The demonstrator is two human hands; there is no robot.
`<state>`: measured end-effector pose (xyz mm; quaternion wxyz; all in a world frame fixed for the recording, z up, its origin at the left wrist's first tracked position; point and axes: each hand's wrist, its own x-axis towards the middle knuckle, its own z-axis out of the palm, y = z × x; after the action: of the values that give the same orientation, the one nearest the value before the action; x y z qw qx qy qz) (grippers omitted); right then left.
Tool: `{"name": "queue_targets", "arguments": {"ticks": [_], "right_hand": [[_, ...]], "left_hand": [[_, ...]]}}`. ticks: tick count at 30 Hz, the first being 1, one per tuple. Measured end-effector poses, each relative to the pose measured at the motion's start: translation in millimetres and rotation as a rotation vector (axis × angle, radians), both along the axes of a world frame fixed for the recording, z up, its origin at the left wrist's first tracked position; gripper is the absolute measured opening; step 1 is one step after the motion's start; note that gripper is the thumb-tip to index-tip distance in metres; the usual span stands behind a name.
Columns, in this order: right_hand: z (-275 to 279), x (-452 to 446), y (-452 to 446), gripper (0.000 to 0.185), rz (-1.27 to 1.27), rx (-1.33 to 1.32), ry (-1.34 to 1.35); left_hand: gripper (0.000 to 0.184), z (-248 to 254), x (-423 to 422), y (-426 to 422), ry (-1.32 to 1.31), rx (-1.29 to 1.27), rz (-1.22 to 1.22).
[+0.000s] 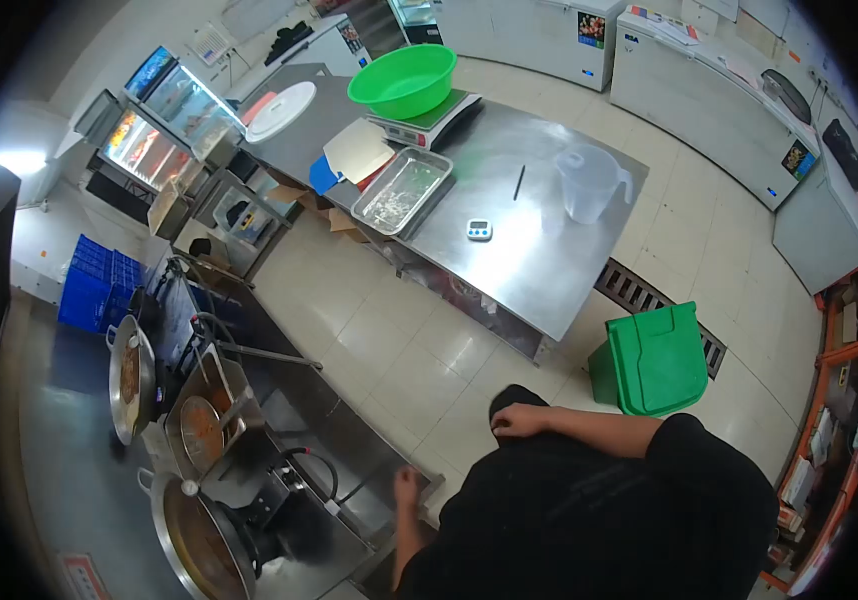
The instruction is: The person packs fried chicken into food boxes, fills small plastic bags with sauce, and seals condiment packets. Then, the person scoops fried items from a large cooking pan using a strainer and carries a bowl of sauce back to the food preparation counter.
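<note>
My left hand (pixel 406 487) hangs beside the front edge of the metal stove counter (pixel 369 440), its fingers curled in with nothing visible in them. My right hand (pixel 521 420) is in front of my dark clothing, forearm bent across, fingers loosely closed and partly hidden; no object shows in it. Nearest the left hand on the stove are a large wok (pixel 164 520) with brownish contents and a metal pan (pixel 194 430) of orange-brown food. A second wok (pixel 119 400) stands farther along.
A steel table (pixel 509 270) ahead bears a green basin (pixel 404 100) on a scale (pixel 424 125), a metal tray (pixel 364 205), a timer (pixel 479 230), a dark pen (pixel 520 183) and a clear jug (pixel 584 185). A green bin (pixel 654 360) stands right; chest freezers (pixel 699 110) line the wall.
</note>
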<state>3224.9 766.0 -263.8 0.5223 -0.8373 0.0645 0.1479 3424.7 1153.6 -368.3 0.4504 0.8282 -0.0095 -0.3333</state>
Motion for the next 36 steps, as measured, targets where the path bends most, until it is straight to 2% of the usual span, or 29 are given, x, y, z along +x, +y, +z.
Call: {"name": "queue_targets", "arguments": {"ticks": [1, 2, 3, 4, 5, 7, 8, 10, 12, 14, 16, 17, 18, 19, 20, 22, 23, 24, 25, 26, 27, 29, 31, 32, 34, 35, 36], "right_hand": [[17.3, 28.4, -4.0, 0.039, 0.01, 0.029, -0.017], [28.7, 57.6, -7.7, 0.036, -0.025, 0.07, -0.107], [40.8, 89.7, -15.6, 0.036, 0.007, 0.075, -0.101], [63.5, 124.7, -24.0, 0.036, -0.053, 0.191, -0.063], [80.4, 165.9, -33.2, 0.036, -0.08, 0.303, -0.02], [92.9, 252.5, -50.2, 0.033, -0.02, 0.352, -0.141], [107.9, 298.7, -54.8, 0.029, 0.026, 0.326, -0.191], [146.3, 397.2, -56.2, 0.021, 0.132, 0.311, -0.305], [192.0, 483.1, -45.1, 0.018, 0.264, 0.325, -0.357], [245.2, 556.4, -20.5, 0.021, 0.378, 0.167, -0.465], [269.6, 625.2, 12.2, 0.022, 0.504, 0.123, -0.515], [280.9, 652.7, 32.7, 0.023, 0.583, 0.07, -0.588], [288.6, 683.1, 54.1, 0.024, 0.638, -0.018, -0.77], [292.2, 710.4, 77.4, 0.025, 0.69, -0.1, -0.957], [295.8, 735.0, 100.8, 0.025, 0.728, -0.086, -0.972], [297.2, 776.6, 147.6, 0.031, 0.816, -0.437, -1.055], [287.1, 792.4, 172.3, 0.031, 0.845, -0.425, -1.077], [272.5, 808.4, 195.8, 0.035, 0.917, -0.517, -0.918], [256.6, 827.9, 218.2, 0.038, 0.974, -0.614, -0.761], [235.8, 846.6, 238.4, 0.041, 1.181, -0.596, -0.65], [218.3, 866.3, 257.2, 0.045, 1.38, -0.582, -0.53], [175.7, 895.9, 288.1, 0.039, 1.778, -0.442, -0.304], [185.2, 892.8, 282.2, 0.019, 1.275, -0.026, 0.6], [191.1, 901.8, 282.2, 0.019, 1.297, -0.039, 0.598], [201.5, 918.8, 276.5, 0.022, 1.285, 0.054, 0.821], [205.1, 930.9, 273.0, 0.022, 1.317, 0.035, 0.842], [210.6, 948.7, 271.3, 0.021, 1.364, -0.001, 0.86]], "left_hand": [[0.031, 71.2, 41.1, -38.3, -0.206, 0.122, -0.259], [0.028, 86.8, 78.2, -56.1, -0.227, 0.026, -0.214], [0.027, 100.8, 110.4, -73.5, -0.198, -0.063, -0.161], [0.025, 125.3, 135.3, -92.1, -0.177, -0.151, -0.084], [0.025, 137.6, 157.1, -106.0, -0.252, -0.149, -0.107], [0.025, 156.9, 187.6, -119.3, -0.343, -0.041, -0.074], [0.025, 120.6, 207.2, -105.9, -0.29, -0.089, 0.007], [0.027, 78.9, 217.0, -87.3, -0.181, 0.042, 0.151], [0.035, 36.4, 210.9, -67.3, -0.144, 0.416, 0.134], [0.034, -18.1, 204.1, -39.6, -0.332, 0.622, -0.685], [0.031, -45.7, 177.7, -31.3, -0.072, 0.432, -0.273], [0.03, -30.1, 168.4, -37.1, -0.18, 0.479, -0.288], [0.029, -14.0, 169.5, -44.2, -0.296, 0.533, -0.299], [0.029, -20.7, 160.3, -46.0, -0.291, 0.495, -0.157], [0.03, -28.5, 149.7, -50.3, -0.286, 0.454, -0.014], [0.027, -20.9, 149.2, -69.5, 0.003, 0.389, 0.159], [0.028, -49.3, 146.0, -75.1, 0.193, 0.395, 0.286], [0.033, -78.8, 152.7, -89.9, 0.498, 0.257, 0.574], [0.037, -64.4, 131.2, -93.4, -0.253, 0.092, 0.508], [0.035, -73.0, 161.7, -112.7, -0.263, 0.544, 0.138], [0.034, -71.0, 177.3, -127.7, -0.081, 0.47, 0.211], [0.033, -74.8, 215.1, -142.1, -0.039, 0.405, 0.29], [0.033, -82.0, 250.7, -148.6, -0.111, 0.355, 0.318], [0.032, -80.9, 271.2, -149.8, -0.19, 0.336, 0.311], [0.031, -74.1, 306.8, -148.2, -0.521, 0.281, 0.228], [0.026, -48.9, 315.4, -165.3, -0.239, 0.418, 0.633], [0.023, -51.7, 336.3, -165.9, -0.041, 0.281, 0.849]]}}
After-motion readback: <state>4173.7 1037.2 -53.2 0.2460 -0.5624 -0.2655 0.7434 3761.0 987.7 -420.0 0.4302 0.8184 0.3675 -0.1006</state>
